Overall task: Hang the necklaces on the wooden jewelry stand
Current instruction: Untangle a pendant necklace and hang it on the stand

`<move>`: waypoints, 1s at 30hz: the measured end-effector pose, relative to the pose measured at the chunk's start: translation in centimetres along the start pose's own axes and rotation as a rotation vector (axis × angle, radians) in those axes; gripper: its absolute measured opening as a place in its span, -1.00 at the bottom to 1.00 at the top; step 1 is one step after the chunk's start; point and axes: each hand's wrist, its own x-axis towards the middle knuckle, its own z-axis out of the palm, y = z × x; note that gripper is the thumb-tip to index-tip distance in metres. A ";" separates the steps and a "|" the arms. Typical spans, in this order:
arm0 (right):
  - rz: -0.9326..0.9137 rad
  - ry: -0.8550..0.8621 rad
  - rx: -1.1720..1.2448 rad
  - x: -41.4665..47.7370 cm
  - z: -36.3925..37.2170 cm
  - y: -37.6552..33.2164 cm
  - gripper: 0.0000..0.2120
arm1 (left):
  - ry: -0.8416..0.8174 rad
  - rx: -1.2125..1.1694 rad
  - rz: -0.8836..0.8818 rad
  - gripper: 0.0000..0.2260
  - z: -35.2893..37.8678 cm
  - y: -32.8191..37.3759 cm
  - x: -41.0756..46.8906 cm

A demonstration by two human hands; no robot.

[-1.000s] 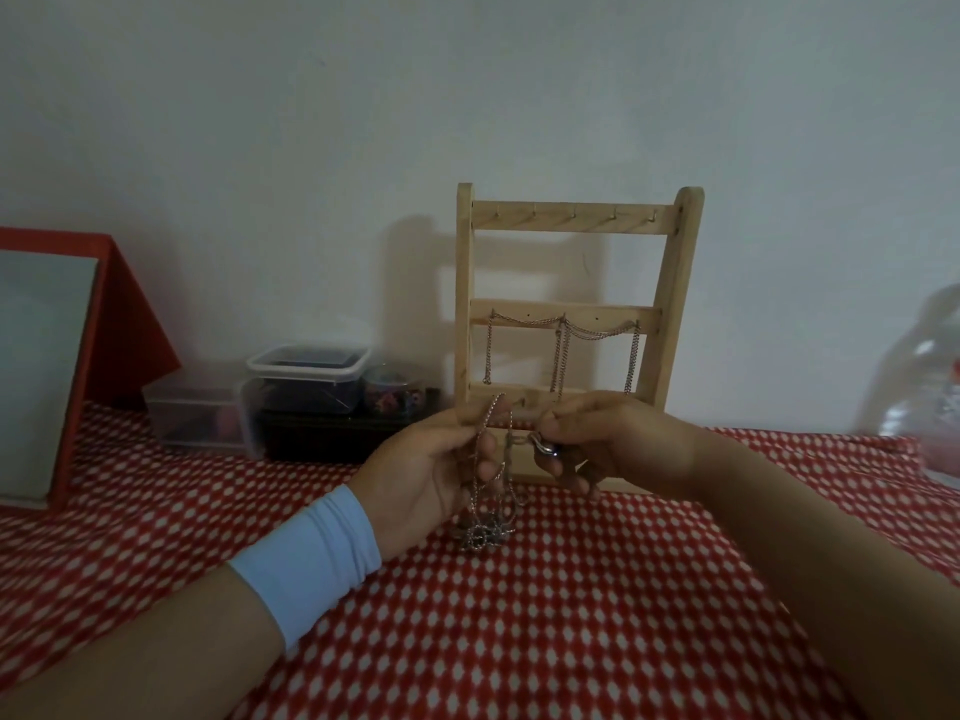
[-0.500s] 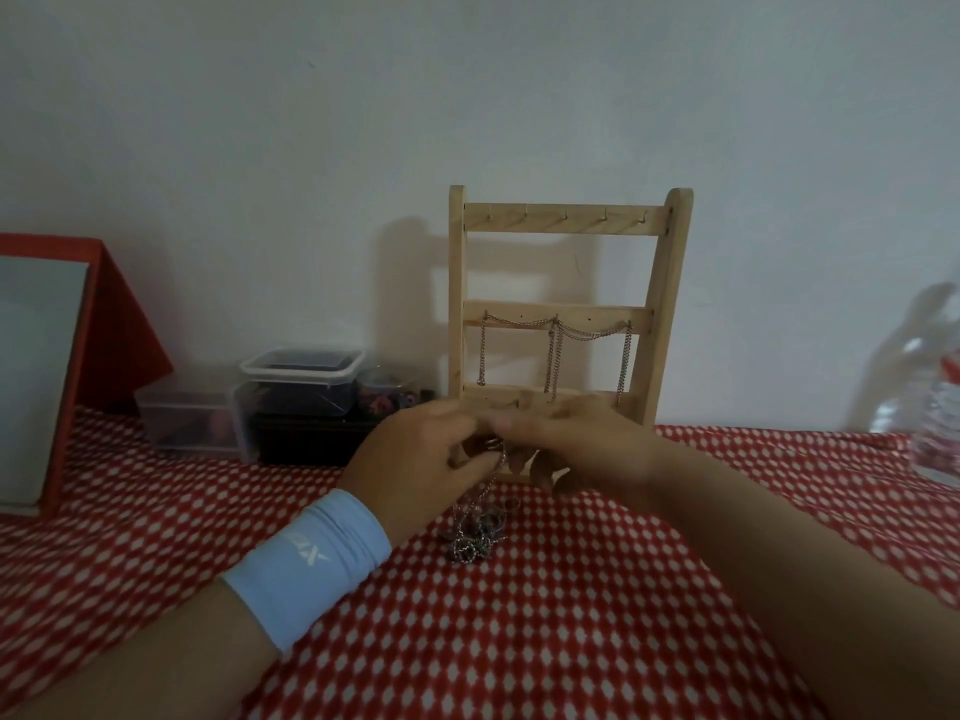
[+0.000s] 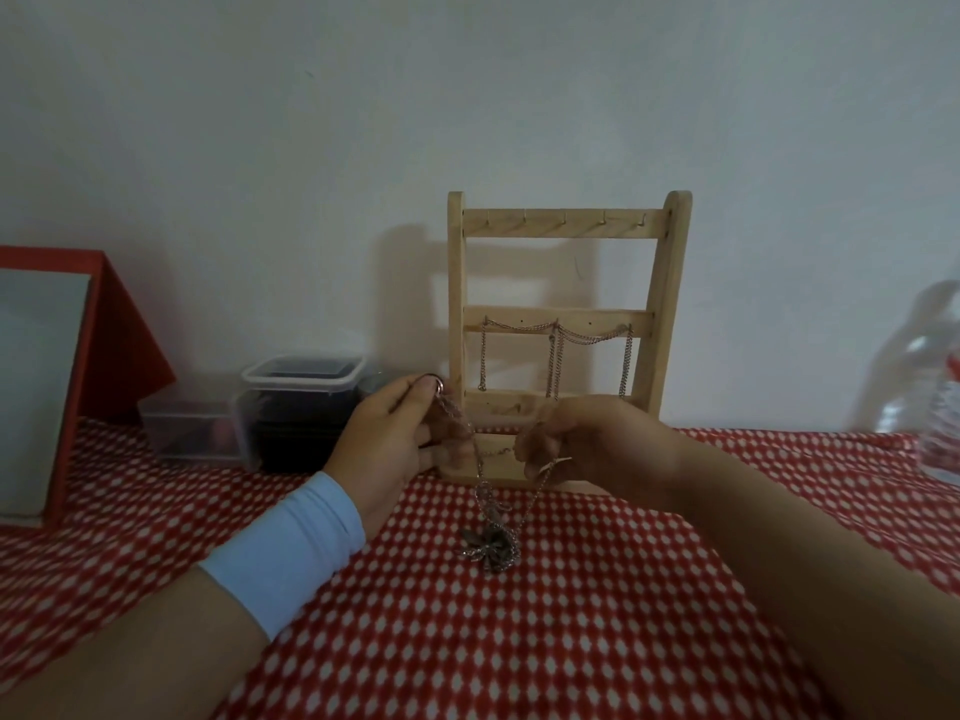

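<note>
One head-worn wide-angle view, forward and slightly down, near the wooden jewelry stand (image 3: 597, 315).

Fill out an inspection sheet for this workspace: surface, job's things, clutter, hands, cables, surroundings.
Surface: red-and-white checked cloth.
Job's things: stand upright against the wall; hung chains on its middle rail; top rail hooks bare; necklace held in front of the stand, its lower part bunched on the cloth.
Clutter: boxes left of the stand; red frame far left; bottle at the right edge.
Hands: left hand pinches one end of the necklace, right hand the other; wristband on the left wrist.
Cables: nothing seen.
Surroundings: plain wall.
</note>
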 end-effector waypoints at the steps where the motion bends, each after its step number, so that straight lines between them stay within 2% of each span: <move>1: -0.014 -0.011 0.006 0.1 -0.1 0.1 -0.72 | 0.004 -0.003 -0.003 -0.76 0.1 0.1 0.0; 6: -0.063 0.070 0.235 0.1 0.6 -0.1 -0.81 | 0.038 -0.186 -0.047 -0.74 0.2 0.3 0.0; 10: -0.088 0.203 0.380 0.1 0.8 -0.6 -0.75 | 0.007 -0.257 -0.075 -0.78 0.4 0.5 -0.2; 12: -0.076 0.239 0.341 0.2 0.7 -0.5 -0.67 | -0.011 -0.231 -0.069 -0.78 0.6 0.6 -0.3; 17: -0.054 0.289 0.048 0.4 0.1 0.0 -0.71 | 0.012 -0.055 -0.021 -0.76 1.0 1.2 -0.6; 20: -0.034 0.238 0.134 0.5 0.0 -0.1 -0.75 | 0.035 -0.065 0.007 -0.77 1.1 1.4 -0.7; 23: -0.013 0.256 0.145 0.5 -0.1 -0.2 -0.77 | 0.078 -0.055 0.010 -0.79 0.9 1.5 -0.7; 30: 0.069 0.413 -0.310 0.6 0.3 -0.3 -0.78 | 0.015 0.108 -0.023 -0.77 -0.4 1.9 0.2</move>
